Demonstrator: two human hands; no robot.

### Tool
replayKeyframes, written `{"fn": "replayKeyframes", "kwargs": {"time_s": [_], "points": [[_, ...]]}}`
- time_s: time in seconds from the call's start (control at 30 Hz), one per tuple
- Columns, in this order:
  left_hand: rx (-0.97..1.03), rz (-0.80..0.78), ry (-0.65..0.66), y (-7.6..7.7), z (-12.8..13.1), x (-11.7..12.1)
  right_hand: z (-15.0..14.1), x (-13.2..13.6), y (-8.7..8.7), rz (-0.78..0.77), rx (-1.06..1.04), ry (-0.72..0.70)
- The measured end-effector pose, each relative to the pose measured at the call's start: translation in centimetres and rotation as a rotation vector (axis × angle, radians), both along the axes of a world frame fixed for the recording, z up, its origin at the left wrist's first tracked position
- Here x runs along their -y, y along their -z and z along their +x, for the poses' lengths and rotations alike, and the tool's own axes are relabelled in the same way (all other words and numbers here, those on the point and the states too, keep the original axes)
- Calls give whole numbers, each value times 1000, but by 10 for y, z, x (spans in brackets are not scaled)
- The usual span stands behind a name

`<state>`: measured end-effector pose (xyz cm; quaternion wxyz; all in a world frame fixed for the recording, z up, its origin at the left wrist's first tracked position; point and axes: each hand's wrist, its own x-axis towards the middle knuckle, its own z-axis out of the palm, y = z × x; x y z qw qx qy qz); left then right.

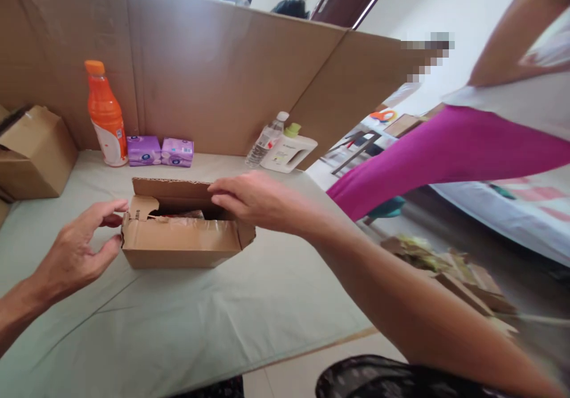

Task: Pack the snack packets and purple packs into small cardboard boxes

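A small brown cardboard box (pixel 180 245) sits on a pale green cloth (pixel 187 321), its flaps up and clear tape across the near flap. My left hand (pixel 80 246) curls at the box's left end, thumb and fingers pinching the left flap's edge. My right hand (pixel 253 199) reaches over the top, fingers pressed together on the far flap near the opening. Something reddish shows inside the box, too hidden to name.
Along a tall cardboard wall (pixel 214 71) stand an orange drink bottle (pixel 105 116), two purple packs (pixel 160 151), a clear water bottle (pixel 266 141) and a white jug (pixel 291 151). Another brown box (pixel 33 154) sits far left. A person in magenta trousers (pixel 445 148) stands right.
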<state>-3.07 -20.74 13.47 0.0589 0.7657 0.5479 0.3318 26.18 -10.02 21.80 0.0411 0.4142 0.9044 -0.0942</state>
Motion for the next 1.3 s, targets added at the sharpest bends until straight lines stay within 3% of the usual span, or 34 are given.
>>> {"fn": "replayKeyframes", "kwargs": {"time_s": [0.2,0.3,0.4,0.53,0.67,0.8,0.9,1.0,1.1,1.2,1.3], "points": [[103,-53,-37,17,5,7,-2,22,16,-14,99,-87],[172,-84,-77,16,9,3,1,22,22,11,-34,-185],[270,-146,-49,11,8,1,14,33,28,145,-239,-385],[223,-176,97,3,1,3,26,58,46,404,-300,-555],[-13,-153,231,5,-1,6,31,70,61,442,-434,-444],[-45,-64,96,15,8,4,50,71,72,540,-633,-123],[-9,-43,50,19,16,0,65,72,89,570,-631,96],[4,7,76,18,20,-2,69,73,108,468,-574,53],[35,19,52,16,20,-6,69,70,114,378,-574,-1],[83,-66,-60,13,21,-10,70,59,102,331,-597,5],[139,-130,-143,12,26,-15,68,39,86,404,-630,58]]}}
